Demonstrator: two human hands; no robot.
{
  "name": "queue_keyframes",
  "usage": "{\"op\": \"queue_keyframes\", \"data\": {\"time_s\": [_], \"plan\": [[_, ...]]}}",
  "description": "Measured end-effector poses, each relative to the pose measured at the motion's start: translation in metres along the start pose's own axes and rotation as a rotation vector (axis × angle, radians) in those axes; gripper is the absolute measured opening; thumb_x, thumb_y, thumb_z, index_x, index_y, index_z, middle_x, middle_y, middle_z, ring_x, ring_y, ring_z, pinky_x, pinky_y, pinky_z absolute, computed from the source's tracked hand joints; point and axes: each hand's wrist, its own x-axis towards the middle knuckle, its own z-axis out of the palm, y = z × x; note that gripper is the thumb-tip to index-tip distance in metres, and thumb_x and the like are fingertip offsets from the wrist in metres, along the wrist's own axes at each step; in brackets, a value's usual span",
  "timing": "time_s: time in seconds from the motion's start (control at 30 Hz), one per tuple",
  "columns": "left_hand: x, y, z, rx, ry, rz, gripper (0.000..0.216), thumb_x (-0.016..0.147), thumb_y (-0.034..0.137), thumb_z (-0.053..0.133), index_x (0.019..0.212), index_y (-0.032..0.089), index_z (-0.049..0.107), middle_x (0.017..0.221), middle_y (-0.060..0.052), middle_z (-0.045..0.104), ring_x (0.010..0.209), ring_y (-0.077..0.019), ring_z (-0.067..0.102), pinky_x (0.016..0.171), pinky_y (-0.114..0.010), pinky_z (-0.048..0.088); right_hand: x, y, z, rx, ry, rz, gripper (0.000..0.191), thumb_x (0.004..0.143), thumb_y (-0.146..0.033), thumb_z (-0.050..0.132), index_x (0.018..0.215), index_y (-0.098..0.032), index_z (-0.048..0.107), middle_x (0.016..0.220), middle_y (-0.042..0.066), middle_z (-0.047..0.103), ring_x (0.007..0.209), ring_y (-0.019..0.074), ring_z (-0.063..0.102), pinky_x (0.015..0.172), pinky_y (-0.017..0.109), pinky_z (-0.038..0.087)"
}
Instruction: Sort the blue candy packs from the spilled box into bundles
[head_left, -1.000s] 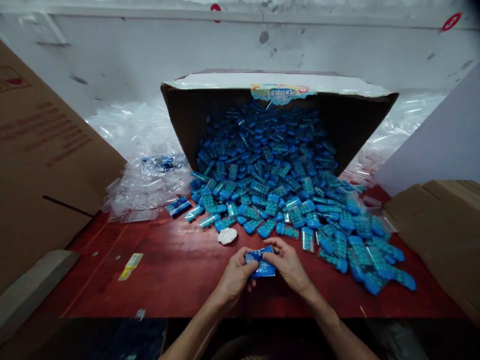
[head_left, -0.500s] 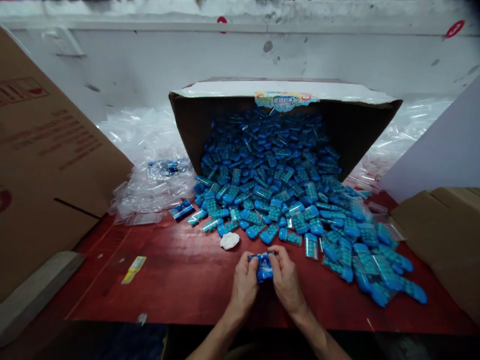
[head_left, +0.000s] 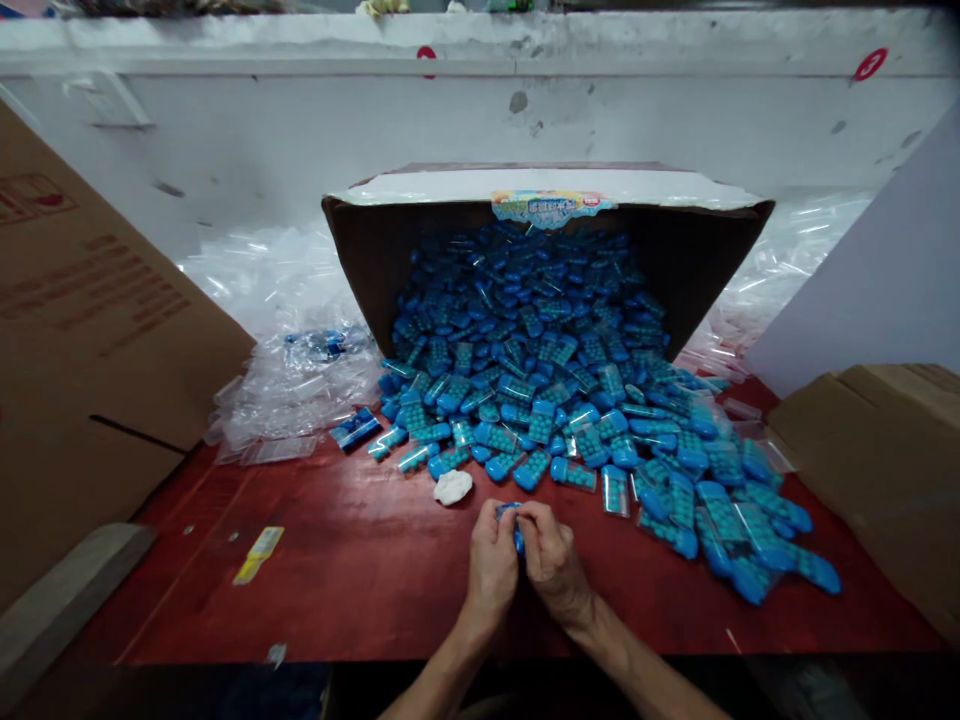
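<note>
A small blue printed packet [head_left: 518, 538] is pinched between my two hands above the red table, mostly covered by the fingers. My left hand [head_left: 493, 560] grips its left side. My right hand [head_left: 553, 563] closes over the other side, knuckles near the left thumb. Just beyond lies a crumpled white scrap [head_left: 453, 488]. Past it spreads a heap of small clear containers with blue caps and turquoise beads [head_left: 540, 420], spilling from a cardboard box [head_left: 720, 270] on its side. Another blue packet [head_left: 355, 430] rests at the heap's left edge.
Clear plastic cases [head_left: 300, 390] are piled at left, beside a large carton [head_left: 97, 330]. Another cardboard box [head_left: 877, 460] stands at right. A yellow-and-white label [head_left: 259, 555] lies on the red table [head_left: 337, 580]. A white wall [head_left: 262, 130] runs behind.
My hands have drawn together, and my right hand has turned inward over the blue packet, which now shows much less. The whole view has shifted slightly.
</note>
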Motion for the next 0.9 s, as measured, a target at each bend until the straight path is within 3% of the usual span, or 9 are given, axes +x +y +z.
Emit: {"op": "queue_keyframes", "data": {"time_s": [0.13,0.3,0.37,0.53,0.67,0.77,0.9], "plan": [[0.004,-0.004,0.004,-0.015,-0.022,0.055,0.02,0.065,0.032,0.054,0.057,0.019,0.041,0.054,0.004,0.041,0.053,-0.0101,0.04,0.052,-0.021,0.034,0.006,-0.006,0.0,0.026,-0.065,-0.112,0.021,0.085,-0.023,0.033,0.09,-0.019,0.053,0.073,0.005,0.065,0.063,0.0147,0.062,0.059,0.023,0.049],[-0.003,-0.008,0.011,-0.217,0.018,-0.14,0.026,0.068,0.043,0.05,0.063,0.02,0.04,0.051,0.007,0.037,0.044,-0.0066,0.035,0.044,-0.018,0.031,0.003,0.014,0.001,0.001,-0.01,0.071,0.024,0.086,-0.027,0.03,0.086,-0.018,0.052,0.068,0.005,0.064,0.056,0.0155,0.062,0.05,0.023,0.047],[-0.001,-0.006,0.013,-0.253,-0.001,-0.143,0.028,0.067,0.045,0.05,0.064,0.019,0.041,0.051,0.007,0.037,0.044,-0.006,0.035,0.043,-0.018,0.03,0.003,0.013,0.001,0.011,0.031,0.126,0.022,0.086,-0.027,0.031,0.086,-0.018,0.051,0.069,0.005,0.064,0.058,0.0156,0.062,0.051,0.022,0.046],[0.005,0.003,0.016,-0.259,-0.016,-0.11,0.03,0.061,0.042,0.058,0.057,0.018,0.04,0.05,0.007,0.036,0.045,-0.0055,0.034,0.044,-0.018,0.031,0.006,0.001,-0.001,0.026,0.022,0.01,0.02,0.084,-0.025,0.033,0.087,-0.019,0.052,0.074,0.006,0.065,0.062,0.0157,0.063,0.057,0.023,0.047],[0.002,0.005,0.015,-0.362,-0.078,-0.189,0.029,0.065,0.045,0.053,0.063,0.02,0.038,0.046,0.009,0.033,0.039,-0.0049,0.031,0.039,-0.017,0.027,0.004,0.01,-0.008,-0.03,0.039,0.102,0.022,0.085,-0.027,0.033,0.083,-0.018,0.052,0.064,0.004,0.063,0.054,0.0147,0.061,0.05,0.022,0.045],[0.006,0.005,0.012,-0.282,-0.088,-0.113,0.026,0.064,0.041,0.056,0.064,0.019,0.042,0.05,0.007,0.039,0.042,-0.005,0.035,0.042,-0.017,0.03,0.004,0.009,-0.01,-0.028,0.088,0.082,0.021,0.085,-0.026,0.032,0.085,-0.018,0.051,0.069,0.005,0.064,0.058,0.0148,0.061,0.054,0.023,0.046],[0.013,0.008,0.011,-0.215,-0.097,-0.038,0.023,0.064,0.036,0.057,0.063,0.018,0.043,0.052,0.006,0.041,0.045,-0.0051,0.038,0.046,-0.018,0.033,0.009,0.004,-0.006,-0.097,-0.008,-0.019,0.024,0.086,-0.028,0.03,0.085,-0.019,0.052,0.074,0.006,0.064,0.063,0.0153,0.062,0.058,0.023,0.047]]}}
